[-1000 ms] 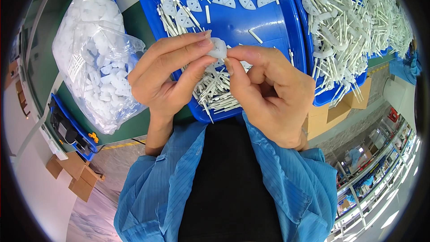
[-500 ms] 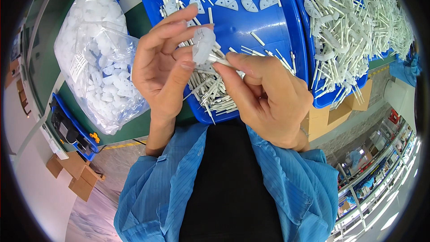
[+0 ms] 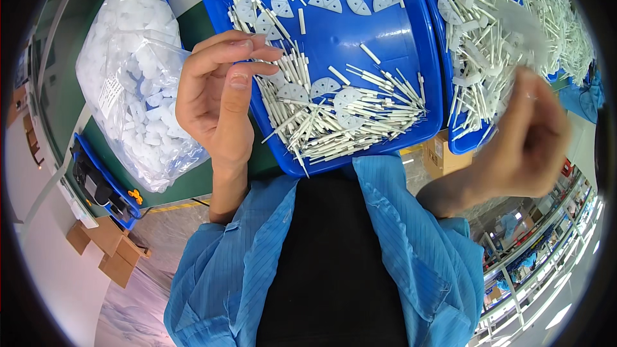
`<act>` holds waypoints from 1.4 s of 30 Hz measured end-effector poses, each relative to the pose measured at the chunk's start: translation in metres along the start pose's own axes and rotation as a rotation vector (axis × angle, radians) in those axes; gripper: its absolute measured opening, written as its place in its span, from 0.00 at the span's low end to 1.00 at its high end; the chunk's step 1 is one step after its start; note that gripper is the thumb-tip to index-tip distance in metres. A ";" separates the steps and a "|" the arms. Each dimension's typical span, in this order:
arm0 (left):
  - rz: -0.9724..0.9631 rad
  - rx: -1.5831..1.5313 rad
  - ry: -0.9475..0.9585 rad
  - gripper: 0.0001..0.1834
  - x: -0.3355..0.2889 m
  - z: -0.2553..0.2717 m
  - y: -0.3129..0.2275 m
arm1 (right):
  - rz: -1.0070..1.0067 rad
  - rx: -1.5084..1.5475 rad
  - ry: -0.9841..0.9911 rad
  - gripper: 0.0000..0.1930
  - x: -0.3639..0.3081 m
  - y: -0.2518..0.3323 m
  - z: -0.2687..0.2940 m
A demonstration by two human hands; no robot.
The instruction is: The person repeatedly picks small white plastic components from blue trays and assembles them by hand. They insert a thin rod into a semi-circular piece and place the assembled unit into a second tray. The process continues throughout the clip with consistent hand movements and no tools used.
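Note:
My left hand (image 3: 215, 99) hovers over the left edge of the near blue tray (image 3: 424, 58), fingers curved and apart, nothing between them. Out to the right, over the second blue tray (image 3: 457, 144), is my right hand (image 3: 524, 132), smeared by motion. Its thumb and forefinger look pinched, with a blurred white plastic piece (image 3: 524, 32) at their tips. Below my hands the near tray holds many thin white rods (image 3: 321, 132) with wire ends. Flat white half-round pieces (image 3: 325, 2) with small holes lie among them and toward the tray's far side.
A clear plastic bag (image 3: 135, 90) full of white pieces lies on the green table at left. Piles of white rods with pieces (image 3: 479, 58) fill the second tray and beyond. A small blue bin (image 3: 103, 183) sits at the left edge; a cardboard box (image 3: 443, 154) stands below the trays.
My right hand has swung from the near tray out to the right, carrying the white piece away from my left hand. My left hand has shifted slightly left and is now empty.

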State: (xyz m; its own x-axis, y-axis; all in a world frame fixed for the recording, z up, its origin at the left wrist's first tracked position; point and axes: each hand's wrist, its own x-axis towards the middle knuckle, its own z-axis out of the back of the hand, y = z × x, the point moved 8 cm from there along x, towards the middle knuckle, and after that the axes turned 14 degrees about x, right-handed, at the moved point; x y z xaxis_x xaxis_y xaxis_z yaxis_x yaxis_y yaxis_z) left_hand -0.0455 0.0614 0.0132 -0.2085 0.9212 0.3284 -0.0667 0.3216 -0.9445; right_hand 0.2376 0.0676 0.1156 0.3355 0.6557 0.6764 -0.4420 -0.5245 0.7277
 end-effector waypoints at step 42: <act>0.150 0.599 0.194 0.11 -0.024 -0.041 0.013 | -0.476 0.252 0.789 0.11 -0.098 -0.082 -0.062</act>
State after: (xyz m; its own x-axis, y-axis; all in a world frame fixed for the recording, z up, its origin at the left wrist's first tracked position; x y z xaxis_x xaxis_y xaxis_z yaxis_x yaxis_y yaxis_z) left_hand -0.0014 0.0523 -0.0069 -0.0818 0.9875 0.1346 -0.5949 0.0600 -0.8016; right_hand 0.1897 0.0800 -0.0174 -0.2643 0.9595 0.0979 -0.1812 -0.1491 0.9721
